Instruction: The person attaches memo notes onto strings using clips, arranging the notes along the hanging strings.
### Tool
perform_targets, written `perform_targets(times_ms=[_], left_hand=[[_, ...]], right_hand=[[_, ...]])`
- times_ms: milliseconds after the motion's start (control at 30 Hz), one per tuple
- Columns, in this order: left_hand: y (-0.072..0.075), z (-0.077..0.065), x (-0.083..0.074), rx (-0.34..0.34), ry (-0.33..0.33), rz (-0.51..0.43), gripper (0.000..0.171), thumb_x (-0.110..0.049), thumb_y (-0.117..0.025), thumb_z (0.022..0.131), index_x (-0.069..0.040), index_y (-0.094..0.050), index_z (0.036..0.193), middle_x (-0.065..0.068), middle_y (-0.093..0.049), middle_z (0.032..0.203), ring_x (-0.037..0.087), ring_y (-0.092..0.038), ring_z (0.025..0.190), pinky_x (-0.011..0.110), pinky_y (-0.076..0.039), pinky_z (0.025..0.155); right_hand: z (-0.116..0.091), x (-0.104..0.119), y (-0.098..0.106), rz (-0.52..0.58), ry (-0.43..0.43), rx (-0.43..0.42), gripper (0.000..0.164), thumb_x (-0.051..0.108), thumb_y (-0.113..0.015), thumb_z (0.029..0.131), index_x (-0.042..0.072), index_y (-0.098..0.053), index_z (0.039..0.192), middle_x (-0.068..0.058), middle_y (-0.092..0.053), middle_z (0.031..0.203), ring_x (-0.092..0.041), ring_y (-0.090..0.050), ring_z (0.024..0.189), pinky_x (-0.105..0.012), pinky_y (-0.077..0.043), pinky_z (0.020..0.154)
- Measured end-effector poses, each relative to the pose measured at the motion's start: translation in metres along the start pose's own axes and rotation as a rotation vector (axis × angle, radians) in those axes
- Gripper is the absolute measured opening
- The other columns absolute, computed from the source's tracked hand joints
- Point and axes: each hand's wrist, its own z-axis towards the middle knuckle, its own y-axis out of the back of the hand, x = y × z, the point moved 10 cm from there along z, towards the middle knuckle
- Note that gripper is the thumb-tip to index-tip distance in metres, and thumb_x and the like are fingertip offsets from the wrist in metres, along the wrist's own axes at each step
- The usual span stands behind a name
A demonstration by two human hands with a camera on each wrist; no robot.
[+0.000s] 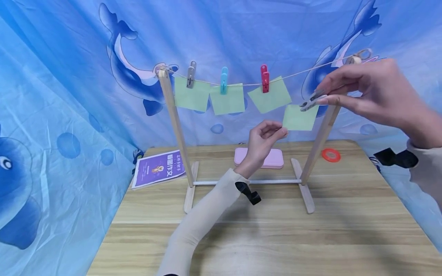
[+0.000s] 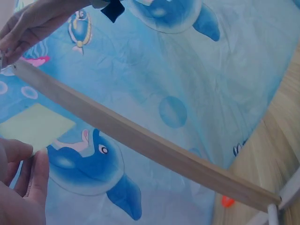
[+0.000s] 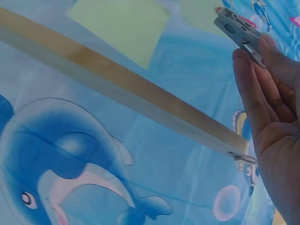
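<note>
My left hand (image 1: 264, 143) pinches the lower left corner of a pale green paper square (image 1: 298, 119), which the left wrist view also shows between thumb and fingers. To its upper right, my right hand (image 1: 374, 94) holds a grey clothespin (image 3: 239, 36) between thumb and fingertips. In the head view the clothespin's tip overlaps the paper's top edge; whether they touch I cannot tell. Above, a string (image 1: 300, 73) carries three similar papers, hung by a grey clothespin (image 1: 191, 74), a blue clothespin (image 1: 224, 81) and a red clothespin (image 1: 265, 78).
The string spans a wooden frame with a left post (image 1: 175, 122) and right post (image 1: 321, 143) on a wooden table (image 1: 276, 237). Behind the crossbar lies a pink case (image 1: 272, 158). A purple booklet (image 1: 159, 168) lies left, an orange-red ring (image 1: 331, 155) right. A blue dolphin-print curtain (image 1: 221, 30) hangs behind.
</note>
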Motion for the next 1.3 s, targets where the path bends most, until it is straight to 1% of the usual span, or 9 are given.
perform_targets(times_ms=[267, 367, 500, 600, 867, 967, 1167, 1267, 1300], left_hand=[[-0.019, 0.018, -0.008, 0.025, -0.007, -0.084, 0.023, 0.006, -0.067, 0.097, 0.009, -0.061, 0.119, -0.007, -0.070, 0.097, 0.006, -0.073, 0.091, 0.037, -0.062, 0.099], [-0.023, 0.022, -0.012, 0.016, -0.014, -0.097, 0.022, 0.006, -0.069, 0.096, 0.008, -0.063, 0.117, -0.006, -0.070, 0.096, 0.006, -0.073, 0.090, 0.036, -0.062, 0.099], [-0.026, 0.026, -0.017, 0.002, -0.012, -0.127, 0.021, 0.004, -0.069, 0.096, 0.005, -0.065, 0.116, -0.004, -0.071, 0.097, 0.007, -0.073, 0.090, 0.034, -0.062, 0.100], [-0.028, 0.029, -0.019, -0.004, -0.006, -0.159, 0.021, 0.003, -0.068, 0.097, 0.006, -0.065, 0.118, -0.003, -0.071, 0.098, 0.007, -0.073, 0.091, 0.034, -0.061, 0.101], [-0.034, 0.034, -0.033, 0.040, -0.074, -0.259, 0.038, 0.010, -0.061, 0.098, -0.010, -0.062, 0.129, -0.003, -0.072, 0.104, 0.011, -0.073, 0.097, 0.034, -0.061, 0.101], [-0.036, 0.035, -0.037, 0.070, -0.103, -0.303, 0.042, 0.013, -0.057, 0.098, -0.015, -0.062, 0.129, -0.002, -0.073, 0.105, 0.012, -0.073, 0.098, 0.038, -0.060, 0.103], [-0.040, 0.037, -0.041, 0.088, -0.122, -0.344, 0.044, 0.016, -0.054, 0.098, -0.020, -0.063, 0.122, -0.003, -0.073, 0.101, 0.010, -0.072, 0.096, 0.034, -0.061, 0.101], [-0.042, 0.038, -0.043, 0.100, -0.129, -0.352, 0.046, 0.017, -0.053, 0.098, -0.022, -0.062, 0.122, -0.003, -0.073, 0.102, 0.010, -0.072, 0.096, 0.032, -0.062, 0.099], [-0.043, 0.038, -0.044, 0.104, -0.131, -0.352, 0.047, 0.017, -0.053, 0.098, -0.022, -0.062, 0.123, -0.003, -0.073, 0.103, 0.010, -0.072, 0.096, 0.033, -0.061, 0.100]], right_hand=[[0.018, 0.000, 0.020, -0.072, -0.021, -0.026, 0.029, -0.004, -0.080, 0.087, 0.003, -0.076, 0.114, -0.011, -0.076, 0.102, 0.035, -0.051, 0.098, 0.006, -0.042, 0.088], [0.026, -0.005, 0.026, -0.086, -0.030, -0.036, 0.028, -0.003, -0.080, 0.087, 0.003, -0.076, 0.115, -0.009, -0.076, 0.105, 0.034, -0.051, 0.099, 0.006, -0.042, 0.090], [0.033, -0.017, 0.032, -0.078, -0.061, -0.049, 0.028, -0.001, -0.077, 0.090, 0.002, -0.075, 0.118, 0.026, -0.068, 0.111, 0.036, -0.050, 0.101, 0.005, -0.042, 0.093], [0.038, -0.026, 0.038, -0.052, -0.081, -0.062, 0.028, -0.003, -0.075, 0.091, 0.000, -0.074, 0.119, 0.041, -0.055, 0.109, 0.036, -0.051, 0.100, 0.004, -0.044, 0.093], [0.047, -0.039, 0.038, -0.076, -0.133, -0.025, 0.025, 0.005, -0.069, 0.098, -0.001, -0.070, 0.123, 0.039, -0.054, 0.105, 0.031, -0.054, 0.092, 0.006, -0.042, 0.091], [0.049, -0.041, 0.035, -0.095, -0.172, 0.011, 0.027, 0.008, -0.067, 0.101, 0.003, -0.070, 0.127, 0.030, -0.057, 0.108, 0.027, -0.053, 0.091, 0.008, -0.041, 0.090], [0.053, -0.042, 0.030, -0.126, -0.197, 0.062, 0.026, 0.009, -0.065, 0.102, 0.003, -0.071, 0.127, -0.016, -0.071, 0.119, 0.032, -0.047, 0.088, 0.010, -0.037, 0.086], [0.054, -0.041, 0.028, -0.124, -0.178, 0.065, 0.025, 0.010, -0.067, 0.101, 0.003, -0.072, 0.125, -0.018, -0.073, 0.119, 0.039, -0.044, 0.087, 0.010, -0.036, 0.084], [0.054, -0.040, 0.027, -0.129, -0.167, 0.066, 0.025, 0.010, -0.068, 0.101, 0.004, -0.072, 0.124, -0.018, -0.073, 0.118, 0.035, -0.052, 0.093, 0.010, -0.036, 0.084]])
